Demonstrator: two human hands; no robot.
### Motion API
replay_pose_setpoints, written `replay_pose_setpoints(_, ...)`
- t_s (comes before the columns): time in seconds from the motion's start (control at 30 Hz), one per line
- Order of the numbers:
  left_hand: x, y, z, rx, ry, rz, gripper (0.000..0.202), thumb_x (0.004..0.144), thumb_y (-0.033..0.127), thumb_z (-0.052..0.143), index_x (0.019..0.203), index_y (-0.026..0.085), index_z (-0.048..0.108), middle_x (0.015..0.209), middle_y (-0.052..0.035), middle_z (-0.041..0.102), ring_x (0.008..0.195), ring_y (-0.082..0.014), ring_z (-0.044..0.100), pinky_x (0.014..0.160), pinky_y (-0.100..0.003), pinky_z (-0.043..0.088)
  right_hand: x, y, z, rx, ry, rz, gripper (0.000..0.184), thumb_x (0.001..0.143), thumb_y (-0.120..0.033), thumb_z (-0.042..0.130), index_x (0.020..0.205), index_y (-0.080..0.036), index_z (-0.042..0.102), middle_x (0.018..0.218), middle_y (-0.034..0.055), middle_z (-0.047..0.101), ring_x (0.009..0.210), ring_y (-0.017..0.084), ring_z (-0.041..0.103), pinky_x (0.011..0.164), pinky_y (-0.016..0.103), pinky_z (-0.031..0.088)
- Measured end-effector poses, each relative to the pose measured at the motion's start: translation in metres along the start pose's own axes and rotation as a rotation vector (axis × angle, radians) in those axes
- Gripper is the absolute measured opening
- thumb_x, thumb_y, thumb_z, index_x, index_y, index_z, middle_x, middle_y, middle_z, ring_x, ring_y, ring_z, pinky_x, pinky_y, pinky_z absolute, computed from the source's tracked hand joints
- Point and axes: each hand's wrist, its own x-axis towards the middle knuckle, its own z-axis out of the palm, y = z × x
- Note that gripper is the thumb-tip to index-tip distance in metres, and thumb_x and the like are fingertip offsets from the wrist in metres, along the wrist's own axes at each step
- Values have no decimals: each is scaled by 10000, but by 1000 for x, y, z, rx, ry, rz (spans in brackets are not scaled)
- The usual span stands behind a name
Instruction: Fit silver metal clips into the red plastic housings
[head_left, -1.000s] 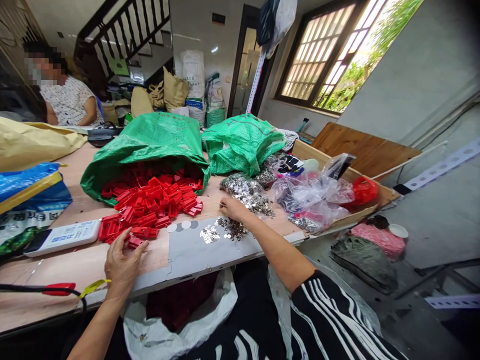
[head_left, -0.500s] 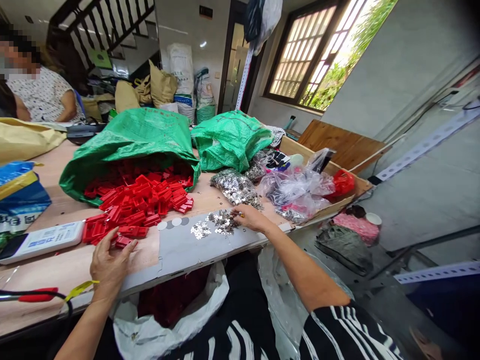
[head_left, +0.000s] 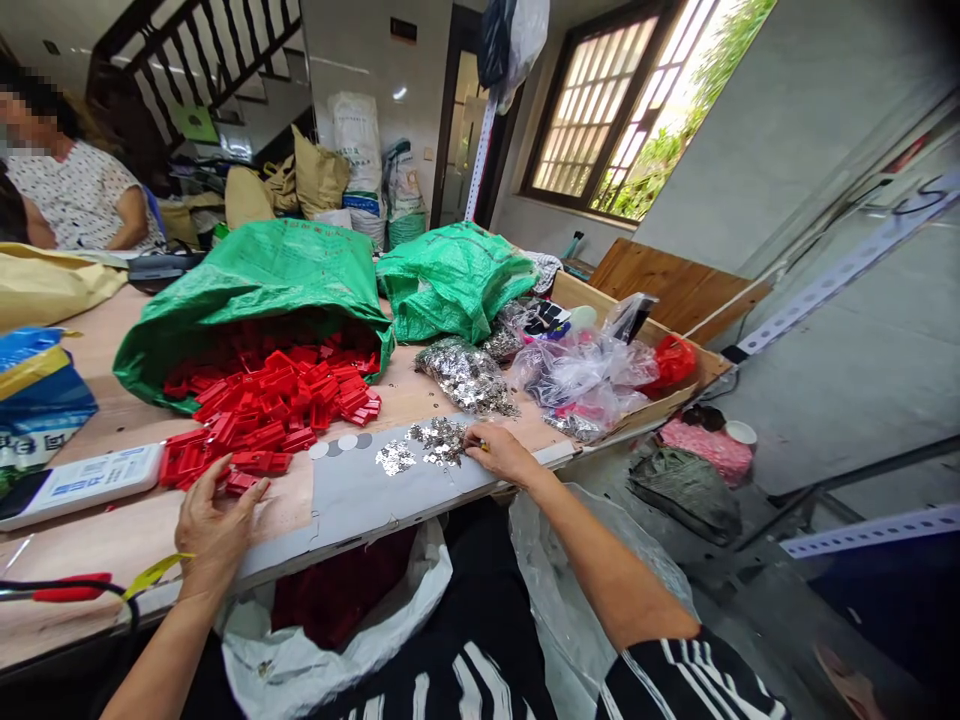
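Observation:
My left hand (head_left: 214, 520) rests on the wooden table (head_left: 105, 540), fingers curled around a red plastic piece (head_left: 238, 484) at the near edge of the red pile (head_left: 277, 400) spilling from a green sack (head_left: 255, 275). My right hand (head_left: 496, 452) is pinched, with a small yellowish tip showing between the fingers, at the right edge of a small heap of silver metal bits (head_left: 439, 440) lying on a grey sheet (head_left: 375, 490). A larger mound of silver bits (head_left: 465, 375) lies just behind.
A second green sack (head_left: 450, 280), clear plastic bags (head_left: 585, 375) and a white remote-like device (head_left: 82, 485) lie on the table. A white bag (head_left: 330, 650) hangs under the table edge. Another person (head_left: 67, 195) sits at the far left. Red-handled tool (head_left: 67, 590) near the front edge.
My right hand has drawn back from the big silver mound to the small heap near the table edge. The left hand stays at the red pieces. The view has swung right.

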Motion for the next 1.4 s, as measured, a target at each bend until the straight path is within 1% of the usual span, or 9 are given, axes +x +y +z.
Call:
replay_pose_setpoints(0.2,0,1,0,9,-1,-7,617,705,478,629,1239,177,557,1104,-127,641,999,-321,601,907,-485,464,2,-27,8,-57,-21,-26,101,840,-172,547,898,-187,628,887,31,633,827,151,568,729,239,405)
replay_pose_setpoints(0.4,-1,4,-1,-11,19,4,593,712,461,620,1229,176,565,1155,-130,636,1045,-314,595,940,-470,451,14,-52,24,-155,-77,-16,129,810,-238,604,928,-205,643,943,47,624,835,177,565,690,253,383)
replay_pose_setpoints(0.6,0,2,1,-26,36,20,591,703,455,622,1220,175,570,1177,-131,632,1090,-313,578,968,-465,432,20,-53,26,-177,-97,-24,69,798,-209,616,866,-203,629,923,25,595,825,152,561,669,230,378)
replay_pose_setpoints(0.8,0,5,-1,-31,24,-3,603,693,467,618,1220,177,575,1179,-132,630,1067,-311,587,962,-455,433,14,-55,33,-153,-73,-87,119,831,-183,592,942,-219,619,1016,30,588,907,154,567,757,242,417)
replay_pose_setpoints(0.9,0,4,0,-44,28,-26,619,682,480,621,1222,182,573,1150,-123,639,1011,-300,606,935,-449,451,5,-56,34,-117,-82,-160,176,833,-170,587,994,-233,619,1062,31,590,934,155,574,798,253,434)
replay_pose_setpoints(1.03,0,3,0,-54,30,-23,637,683,494,621,1228,168,566,1145,-132,637,988,-293,609,926,-447,457,-6,-47,25,2,-83,-258,238,813,-135,592,1032,-224,621,1059,37,609,984,165,576,861,269,436)
replay_pose_setpoints(1.1,-1,3,0,-68,26,-35,635,685,492,622,1229,168,565,1147,-132,634,988,-289,609,929,-444,456,-9,-40,19,29,-53,-201,206,829,-147,576,1018,-213,624,1009,36,632,951,165,587,843,272,440)
replay_pose_setpoints(1.23,-2,7,-2,-91,4,-79,641,681,497,626,1230,171,564,1106,-124,641,969,-286,614,919,-442,463,-14,-28,11,-15,50,-4,155,841,-162,558,973,-199,630,932,37,644,857,162,593,781,275,441)
replay_pose_setpoints(1.4,-1,5,-3,-78,-16,-64,630,696,495,620,1236,175,557,1113,-128,639,1000,-303,606,921,-462,458,-19,-25,17,-64,44,31,213,820,-175,596,1027,-221,614,955,29,629,857,158,588,784,270,430)
